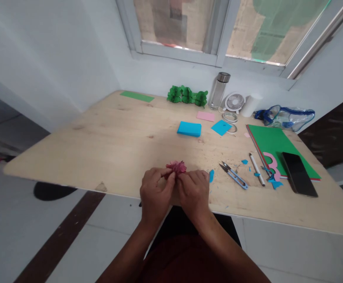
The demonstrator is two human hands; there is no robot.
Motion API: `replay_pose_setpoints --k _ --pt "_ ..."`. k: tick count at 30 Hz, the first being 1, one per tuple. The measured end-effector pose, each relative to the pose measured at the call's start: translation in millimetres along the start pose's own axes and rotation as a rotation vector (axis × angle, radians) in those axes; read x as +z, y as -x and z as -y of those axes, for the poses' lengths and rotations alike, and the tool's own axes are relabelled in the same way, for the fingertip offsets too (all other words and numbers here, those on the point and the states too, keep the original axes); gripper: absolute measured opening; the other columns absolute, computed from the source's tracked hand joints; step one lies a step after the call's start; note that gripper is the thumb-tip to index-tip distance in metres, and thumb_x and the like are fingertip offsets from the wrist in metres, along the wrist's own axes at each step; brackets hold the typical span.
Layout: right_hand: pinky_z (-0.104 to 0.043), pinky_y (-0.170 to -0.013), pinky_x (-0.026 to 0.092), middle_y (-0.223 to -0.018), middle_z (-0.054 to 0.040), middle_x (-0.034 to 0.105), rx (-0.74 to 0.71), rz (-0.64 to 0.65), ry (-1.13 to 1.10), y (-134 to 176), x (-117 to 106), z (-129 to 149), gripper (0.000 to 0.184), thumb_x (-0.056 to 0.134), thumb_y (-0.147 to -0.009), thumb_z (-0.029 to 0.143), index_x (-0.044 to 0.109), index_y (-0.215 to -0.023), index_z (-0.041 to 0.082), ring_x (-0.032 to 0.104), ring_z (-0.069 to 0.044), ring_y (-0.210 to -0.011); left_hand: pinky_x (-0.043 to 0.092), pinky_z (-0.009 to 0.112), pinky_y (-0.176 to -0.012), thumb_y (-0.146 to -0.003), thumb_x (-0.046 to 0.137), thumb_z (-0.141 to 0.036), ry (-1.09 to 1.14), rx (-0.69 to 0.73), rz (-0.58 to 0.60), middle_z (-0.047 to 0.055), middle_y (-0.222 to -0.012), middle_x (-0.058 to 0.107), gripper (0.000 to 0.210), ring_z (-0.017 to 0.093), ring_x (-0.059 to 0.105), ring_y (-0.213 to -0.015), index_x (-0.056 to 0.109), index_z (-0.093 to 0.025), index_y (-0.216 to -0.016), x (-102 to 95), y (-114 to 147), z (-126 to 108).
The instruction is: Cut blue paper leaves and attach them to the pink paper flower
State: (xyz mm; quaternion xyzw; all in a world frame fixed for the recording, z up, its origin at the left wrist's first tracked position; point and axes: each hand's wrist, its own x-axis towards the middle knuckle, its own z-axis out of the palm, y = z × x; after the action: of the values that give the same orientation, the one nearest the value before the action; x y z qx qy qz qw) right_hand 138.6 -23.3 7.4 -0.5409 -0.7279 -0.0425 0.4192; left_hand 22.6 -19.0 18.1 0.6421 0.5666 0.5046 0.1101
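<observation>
Two hands at work at the near edge of a wooden surface point(100, 141). The left hand point(156, 194) and the right hand point(194, 193) meet at a small, red-pink rosette point(177, 166) with ragged upper edges. The fingers point(161, 172) of both hands are drawn in narrow and pinch the rosette from either side, holding it upright between them; its lower part is hidden by the thumbs.

Just beside the right hand lies a blue scrap point(211, 175). Further right are the snips point(234, 175), blades slightly parted and pointing away from the person, then a white pen point(256, 169) with a bit of blue paper across it. Beyond the pen, a stack of sheets point(274, 143), green uppermost, carries a curved pink cutout point(270, 163). A phone point(299, 173) lies partly over the stack, dark face up.

Beyond the hands, toward the wall, are a blue pad point(189, 129), a blue square point(221, 127) touching a tape roll point(233, 129), and a pink slip point(206, 116). Along the back, left to right: a green strip point(137, 96), a green garland point(187, 96), an upright bottle point(218, 92), a fan point(235, 102), a white cylinder point(251, 105) and a clear pouch point(292, 118) with blue trim. Above these is a window point(177, 55).
</observation>
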Motion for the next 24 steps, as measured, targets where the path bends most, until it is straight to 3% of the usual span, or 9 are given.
replay_pose_setpoints --k 18,24 --pt "-0.034 -0.074 0.030 -0.065 0.0003 0.063 -0.063 -0.027 0.050 -1.6 -0.8 0.5 0.020 0.051 -0.088 0.017 0.061 -0.071 0.021 0.050 -0.016 -0.066 0.042 0.040 -0.073 -0.088 0.050 -0.025 -0.231 0.207 0.048 0.005 -0.070 0.066 0.020 0.023 0.057 -0.071 0.067 -0.016 -0.079 -5.3 -6.5 0.8" --pt "-0.034 -0.075 0.031 -0.066 0.0001 0.064 -0.071 -0.012 0.045 0.0 -0.7 -0.6 0.018 0.052 -0.087 0.017 0.062 -0.074 0.021 0.052 -0.016 -0.068 0.041 0.038 -0.070 -0.083 0.050 -0.019 -0.264 0.192 0.091 0.004 -0.065 0.064 0.020 0.022 0.056 -0.068 0.064 -0.018 -0.069 -10.0 -14.1 -4.1"
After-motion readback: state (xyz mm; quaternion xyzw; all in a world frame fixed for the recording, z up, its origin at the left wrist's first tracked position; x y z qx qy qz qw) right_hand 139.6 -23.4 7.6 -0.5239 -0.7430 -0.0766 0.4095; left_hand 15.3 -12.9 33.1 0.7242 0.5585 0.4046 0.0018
